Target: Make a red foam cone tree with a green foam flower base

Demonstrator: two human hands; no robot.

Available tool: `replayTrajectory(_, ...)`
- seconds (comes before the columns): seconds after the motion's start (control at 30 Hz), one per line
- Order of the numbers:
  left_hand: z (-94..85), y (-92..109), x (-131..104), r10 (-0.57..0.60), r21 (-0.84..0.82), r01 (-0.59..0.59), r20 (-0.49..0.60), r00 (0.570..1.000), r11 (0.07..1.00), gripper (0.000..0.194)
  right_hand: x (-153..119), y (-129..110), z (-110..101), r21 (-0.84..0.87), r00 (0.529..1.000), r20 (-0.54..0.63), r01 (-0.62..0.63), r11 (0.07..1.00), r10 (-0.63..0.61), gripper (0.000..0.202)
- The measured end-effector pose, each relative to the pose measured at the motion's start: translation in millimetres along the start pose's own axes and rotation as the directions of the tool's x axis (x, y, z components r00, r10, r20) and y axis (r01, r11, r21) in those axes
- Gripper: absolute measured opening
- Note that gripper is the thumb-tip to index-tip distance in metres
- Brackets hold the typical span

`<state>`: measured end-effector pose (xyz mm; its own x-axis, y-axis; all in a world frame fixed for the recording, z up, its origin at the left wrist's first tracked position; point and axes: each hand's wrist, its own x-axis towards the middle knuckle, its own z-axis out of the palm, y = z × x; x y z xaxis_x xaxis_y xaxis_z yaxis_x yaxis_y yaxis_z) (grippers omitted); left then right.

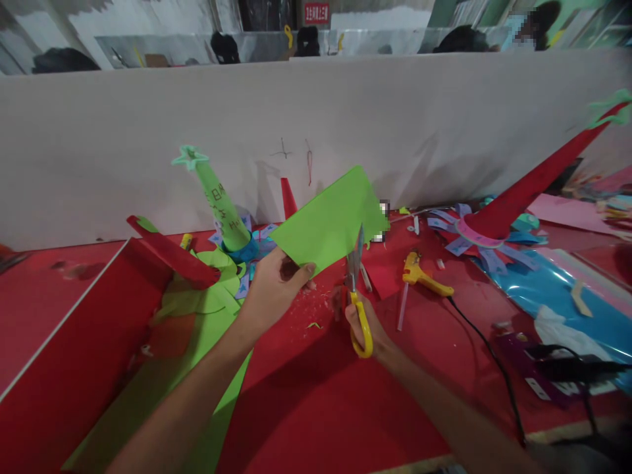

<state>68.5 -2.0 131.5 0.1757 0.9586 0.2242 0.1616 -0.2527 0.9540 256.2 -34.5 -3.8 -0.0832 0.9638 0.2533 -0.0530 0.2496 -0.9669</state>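
The left hand point(269, 286) pinches a bright green sheet point(330, 220) by its lower edge, while the right hand point(372, 326) grips yellow-handled scissors point(364, 332), their blades at the sheet's edge above the red tabletop point(306, 408). To the right lies a yellow glue gun point(425, 276) with a black cord. A lettered green cone point(222, 204) and a tilted red cone point(543, 171) stand farther back, before a pale partition point(148, 131).
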Motion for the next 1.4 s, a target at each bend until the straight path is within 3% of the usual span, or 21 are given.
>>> replayTrajectory(0.37, 3.5, 2, -3, -0.013, -0.034, 0.012, -0.017, 1.000, 0.999, 0.017, 4, -10, 6, 0.007, 0.997, -0.072, -0.039, 0.999, 0.039, 0.064)
replayTrajectory(1.2, 2.7, 1, -3, -0.047, -0.063, 0.046, -0.010, 0.999, 0.997, 0.021, 2, -12, 0, -0.008, 1.000, 0.001, 0.001, 1.000, -0.001, 0.060)
replayTrajectory(1.4, 1.1, -5, -2, -0.034, -0.046, 0.033, -0.004, 0.999, 0.998, 0.020, 3, 4, 0, -0.011, 1.000, -0.017, -0.017, 1.000, 0.017, 0.059)
